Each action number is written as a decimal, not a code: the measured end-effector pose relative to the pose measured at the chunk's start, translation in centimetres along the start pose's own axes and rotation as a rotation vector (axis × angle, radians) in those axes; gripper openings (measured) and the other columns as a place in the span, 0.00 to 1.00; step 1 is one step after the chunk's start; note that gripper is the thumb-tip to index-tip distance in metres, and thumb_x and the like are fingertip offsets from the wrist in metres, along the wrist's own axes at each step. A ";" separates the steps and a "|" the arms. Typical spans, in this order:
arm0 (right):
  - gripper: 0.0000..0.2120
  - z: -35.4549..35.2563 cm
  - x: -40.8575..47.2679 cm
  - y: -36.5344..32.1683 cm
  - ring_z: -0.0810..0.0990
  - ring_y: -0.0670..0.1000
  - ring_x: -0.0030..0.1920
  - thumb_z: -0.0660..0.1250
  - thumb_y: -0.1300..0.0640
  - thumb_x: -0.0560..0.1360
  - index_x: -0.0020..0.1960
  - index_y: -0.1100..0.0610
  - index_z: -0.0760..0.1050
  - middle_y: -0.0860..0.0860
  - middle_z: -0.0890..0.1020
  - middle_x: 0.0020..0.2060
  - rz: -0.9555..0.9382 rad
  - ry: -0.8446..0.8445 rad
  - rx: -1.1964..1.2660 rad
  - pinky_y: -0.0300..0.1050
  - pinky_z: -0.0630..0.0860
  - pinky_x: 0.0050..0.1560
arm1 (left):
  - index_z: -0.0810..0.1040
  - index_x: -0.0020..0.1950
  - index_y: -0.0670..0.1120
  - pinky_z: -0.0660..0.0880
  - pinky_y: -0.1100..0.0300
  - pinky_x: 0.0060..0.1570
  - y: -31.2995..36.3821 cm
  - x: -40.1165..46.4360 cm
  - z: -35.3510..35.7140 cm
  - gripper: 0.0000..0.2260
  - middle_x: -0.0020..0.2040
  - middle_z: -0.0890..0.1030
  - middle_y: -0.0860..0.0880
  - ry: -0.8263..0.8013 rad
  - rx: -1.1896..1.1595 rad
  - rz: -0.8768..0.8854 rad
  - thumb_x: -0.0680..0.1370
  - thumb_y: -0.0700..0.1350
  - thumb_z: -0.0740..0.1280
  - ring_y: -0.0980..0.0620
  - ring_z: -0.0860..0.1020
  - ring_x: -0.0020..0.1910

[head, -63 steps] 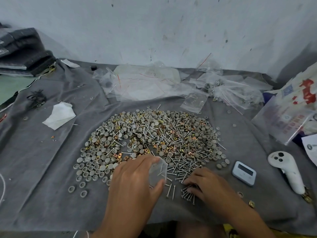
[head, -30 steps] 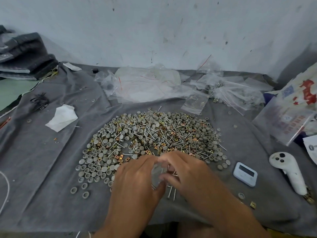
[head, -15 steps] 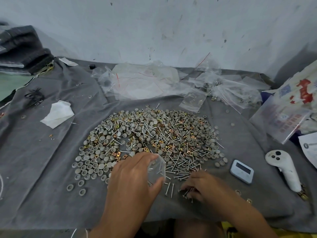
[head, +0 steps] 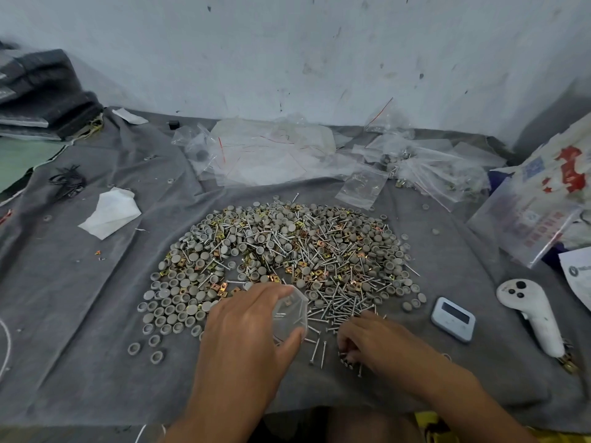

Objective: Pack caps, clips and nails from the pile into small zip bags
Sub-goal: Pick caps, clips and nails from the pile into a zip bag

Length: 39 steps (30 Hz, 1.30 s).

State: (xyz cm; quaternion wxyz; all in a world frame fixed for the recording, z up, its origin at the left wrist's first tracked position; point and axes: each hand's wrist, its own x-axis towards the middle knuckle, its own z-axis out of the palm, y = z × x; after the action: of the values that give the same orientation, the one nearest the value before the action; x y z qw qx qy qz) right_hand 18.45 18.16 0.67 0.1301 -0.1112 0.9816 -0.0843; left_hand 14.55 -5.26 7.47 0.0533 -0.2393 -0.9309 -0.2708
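I note my left hand (head: pixel 246 334) pinching a small zip bag (head: pixel 289 316) by thumb and fingers, its mouth facing right. My right hand (head: pixel 375 342), fingers curled over loose nails (head: pixel 339 310) at the pile's (head: pixel 284 251) near edge, sits just beside it; a short leftward carry, with bare surface (head: pixel 80 362) nearer me.

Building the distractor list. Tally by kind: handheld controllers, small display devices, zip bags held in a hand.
White controller: 1
Small display device: 1
Clear zip bag, held by left hand: 1
Total: 3
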 end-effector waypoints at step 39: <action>0.10 -2.7 4.1 7.2 0.76 0.47 0.60 0.68 0.54 0.80 0.59 0.43 0.77 0.44 0.80 0.57 0.468 0.522 0.344 0.47 0.75 0.59 | 0.79 0.51 0.57 0.77 0.57 0.45 -0.7 0.3 0.7 0.20 0.51 0.79 0.64 0.024 -0.068 0.068 0.64 0.48 0.81 0.57 0.78 0.46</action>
State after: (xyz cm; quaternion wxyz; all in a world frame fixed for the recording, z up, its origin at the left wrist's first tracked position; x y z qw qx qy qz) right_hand 12.42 24.43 0.89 -0.0916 0.1645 0.9520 -0.2414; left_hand 14.00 -5.26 6.65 0.0657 -0.2691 -0.9118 -0.3030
